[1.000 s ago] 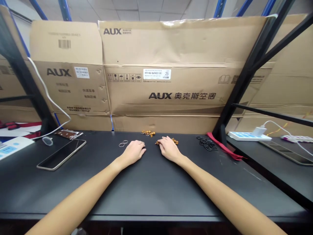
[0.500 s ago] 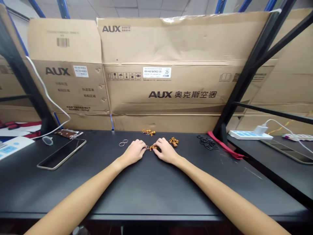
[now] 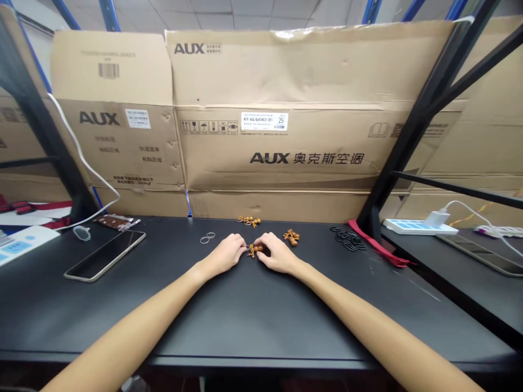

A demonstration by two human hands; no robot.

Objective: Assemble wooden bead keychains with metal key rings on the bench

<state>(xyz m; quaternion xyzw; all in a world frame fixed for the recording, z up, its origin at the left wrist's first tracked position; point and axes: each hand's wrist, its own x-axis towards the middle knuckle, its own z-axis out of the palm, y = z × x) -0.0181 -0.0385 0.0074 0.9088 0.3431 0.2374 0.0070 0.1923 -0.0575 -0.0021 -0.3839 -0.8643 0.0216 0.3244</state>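
Left hand (image 3: 223, 256) and right hand (image 3: 278, 255) pinch a bead charm (image 3: 255, 250).
Fingertips narrow on it (wooden-looking); rings (image 3: 207, 237) lie left of them.

Head view, looking roughly forward-down.
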